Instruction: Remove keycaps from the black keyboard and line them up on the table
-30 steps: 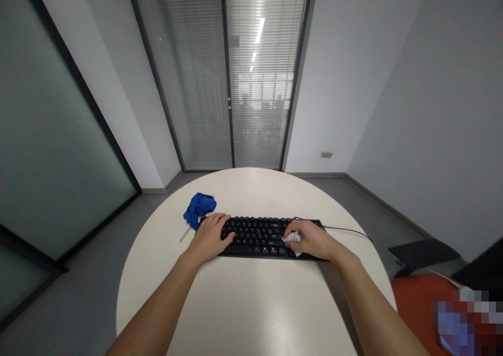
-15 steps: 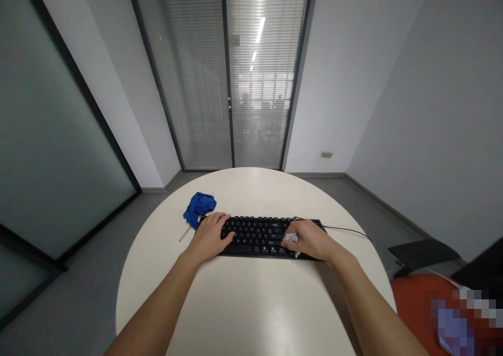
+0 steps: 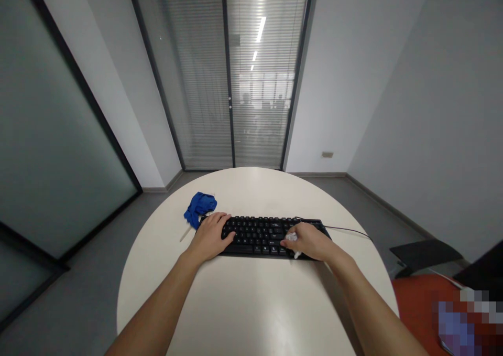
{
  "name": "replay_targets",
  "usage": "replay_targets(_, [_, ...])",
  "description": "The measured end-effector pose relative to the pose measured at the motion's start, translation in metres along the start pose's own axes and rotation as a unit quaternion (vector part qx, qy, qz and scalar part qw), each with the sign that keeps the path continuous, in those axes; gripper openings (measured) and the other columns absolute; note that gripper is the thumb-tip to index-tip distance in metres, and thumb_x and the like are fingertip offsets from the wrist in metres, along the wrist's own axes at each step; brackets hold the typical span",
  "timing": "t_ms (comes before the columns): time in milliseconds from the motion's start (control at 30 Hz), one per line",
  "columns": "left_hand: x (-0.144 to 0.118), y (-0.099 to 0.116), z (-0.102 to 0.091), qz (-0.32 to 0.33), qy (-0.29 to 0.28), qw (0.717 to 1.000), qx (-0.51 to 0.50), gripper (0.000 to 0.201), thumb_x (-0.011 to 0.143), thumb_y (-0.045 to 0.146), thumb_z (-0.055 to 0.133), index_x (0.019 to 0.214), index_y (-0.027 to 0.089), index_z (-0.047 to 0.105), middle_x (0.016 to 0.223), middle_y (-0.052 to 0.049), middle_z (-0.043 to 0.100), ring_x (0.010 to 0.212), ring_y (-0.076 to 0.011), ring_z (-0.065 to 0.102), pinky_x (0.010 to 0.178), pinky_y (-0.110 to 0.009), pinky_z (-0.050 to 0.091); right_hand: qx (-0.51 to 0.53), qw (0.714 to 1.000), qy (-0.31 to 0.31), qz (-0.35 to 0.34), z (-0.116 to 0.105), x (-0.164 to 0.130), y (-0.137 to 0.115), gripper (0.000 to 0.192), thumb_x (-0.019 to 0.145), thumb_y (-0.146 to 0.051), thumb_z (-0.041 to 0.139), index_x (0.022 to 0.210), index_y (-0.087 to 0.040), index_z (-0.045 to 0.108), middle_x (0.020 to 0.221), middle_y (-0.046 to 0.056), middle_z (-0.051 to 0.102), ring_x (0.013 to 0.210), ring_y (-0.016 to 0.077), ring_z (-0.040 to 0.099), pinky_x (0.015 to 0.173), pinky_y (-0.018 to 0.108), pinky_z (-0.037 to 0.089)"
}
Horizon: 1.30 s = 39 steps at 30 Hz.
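Observation:
A black keyboard (image 3: 255,234) lies across the round white table in front of me. My left hand (image 3: 212,235) rests on its left end, fingers stretched out over the keys and thumb apart. At the right part of the keys, my right hand (image 3: 310,239) is closed on a crumpled white tissue (image 3: 291,237), a bit of which hangs below the fingers. The tissue is against or just over the keys; I cannot tell which. Beyond my left hand sits a bunched blue cloth (image 3: 199,208), close to the keyboard's far left corner.
A thin pale stick (image 3: 185,233) pokes out beside the cloth. The keyboard's black cable (image 3: 348,229) runs over the right edge of the white table (image 3: 251,298). A red chair (image 3: 416,298) stands at the right, with a blurred item on it. Glass doors with blinds are ahead.
My right hand has shifted slightly toward me over the keys with the tissue. The left hand stays in place on the keyboard.

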<state>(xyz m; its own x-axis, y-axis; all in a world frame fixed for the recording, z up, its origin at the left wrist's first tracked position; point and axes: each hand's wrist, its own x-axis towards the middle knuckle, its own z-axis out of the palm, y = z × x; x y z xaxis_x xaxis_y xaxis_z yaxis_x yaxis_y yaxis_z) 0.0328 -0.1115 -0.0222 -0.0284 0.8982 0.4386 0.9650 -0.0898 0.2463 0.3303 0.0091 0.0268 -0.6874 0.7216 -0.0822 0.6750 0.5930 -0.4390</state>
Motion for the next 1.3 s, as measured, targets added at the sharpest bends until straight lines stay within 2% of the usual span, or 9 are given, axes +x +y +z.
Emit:
replay_targets(267, [-0.001,0.0,-0.001,-0.002,-0.003,1.0,0.003,0.045,0.087,0.038,0.057,0.128,0.022,0.054,0.129,-0.009,0.058,0.122,-0.0285,0.051,0.107,-0.047,0.039,0.045,0.999,-0.016,0.009,0.003,0.003,0.007,0.028,0.076,-0.046,0.066,0.078,-0.019,0.074,0.07,0.004,0.072,0.068,0.02,0.066,0.057,0.025,0.042])
replay_targets(500, [-0.001,0.001,0.0,-0.002,-0.002,1.0,0.001,0.044,0.087,0.038,0.057,0.128,0.022,0.054,0.129,-0.009,0.058,0.122,-0.0287,0.051,0.107,-0.047,0.039,0.055,0.998,-0.007,0.011,0.003,0.001,0.008,0.029,0.077,-0.047,0.065,0.079,-0.019,0.073,0.071,0.004,0.073,0.067,0.0195,0.065,0.056,0.025,0.041])
replay_targets(700, [0.0,0.002,-0.002,-0.001,-0.006,1.0,0.005,0.044,0.087,0.037,0.057,0.128,0.021,0.053,0.129,-0.009,0.058,0.122,-0.0284,0.051,0.108,-0.047,0.039,-0.022,1.0,0.02,0.002,-0.001,-0.002,-0.002,0.029,0.076,-0.049,0.066,0.076,-0.021,0.074,0.069,0.004,0.072,0.067,0.0217,0.066,0.059,0.027,0.041])
replay_targets(833, [0.0,0.002,-0.002,-0.003,-0.007,1.0,0.011,0.045,0.087,0.038,0.058,0.128,0.021,0.054,0.129,-0.009,0.058,0.122,-0.0285,0.051,0.107,-0.047,0.039,-0.034,0.999,0.005,0.004,-0.002,-0.002,-0.004,0.03,0.078,-0.05,0.064,0.076,-0.021,0.074,0.071,0.005,0.073,0.071,0.0227,0.068,0.063,0.027,0.041])
replay_targets(1067, [0.0,0.001,0.001,-0.003,-0.003,1.0,0.007,0.045,0.086,0.038,0.058,0.128,0.022,0.054,0.128,-0.009,0.058,0.122,-0.0289,0.051,0.107,-0.047,0.039,-0.065,0.996,0.02,0.06,-0.001,-0.003,-0.012,0.029,0.076,-0.05,0.066,0.075,-0.022,0.073,0.074,0.005,0.073,0.075,0.0239,0.068,0.063,0.027,0.039])
replay_targets(1200, [-0.001,0.001,0.0,-0.003,-0.003,1.0,0.01,0.045,0.087,0.038,0.058,0.128,0.021,0.054,0.128,-0.009,0.058,0.122,-0.0284,0.051,0.107,-0.046,0.039,-0.031,0.997,0.013,0.069,-0.002,-0.003,-0.011,0.042,0.081,-0.057,0.057,0.065,-0.02,0.069,0.067,0.006,0.071,0.07,0.0231,0.067,0.058,0.026,0.037])
replay_targets(1300, [0.0,0.002,-0.001,-0.002,-0.003,1.0,0.006,0.044,0.086,0.038,0.058,0.128,0.022,0.054,0.128,-0.009,0.059,0.121,-0.0283,0.051,0.107,-0.046,0.04,-0.015,0.996,0.01,0.085,0.0,-0.001,-0.009,0.041,0.08,-0.056,0.058,0.066,-0.02,0.068,0.069,0.007,0.072,0.071,0.0234,0.067,0.058,0.027,0.038])
